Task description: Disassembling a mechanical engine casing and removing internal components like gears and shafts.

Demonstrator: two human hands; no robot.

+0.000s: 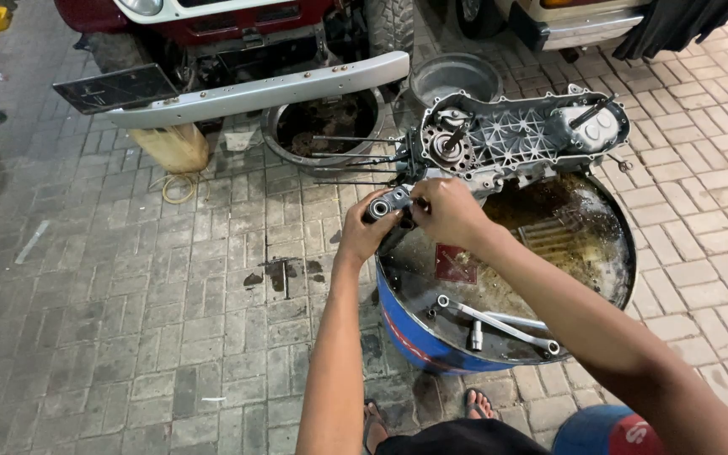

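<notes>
At frame centre, the left hand [366, 232] wraps its fingers around a small metal part [389, 202], and the right hand [446, 211] pinches its end. The engine case [522, 135] lies open on the drum [414, 333], 4 studs bare; wrenches [499, 323] lie loose, so much work looks unfinished.

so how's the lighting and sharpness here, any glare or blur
Head view: dim, even artificial light; sharp on the engine case and both hands, left hand, right hand; mild glare on the car bumper and wrench; wide-angle bending at edges.
</notes>
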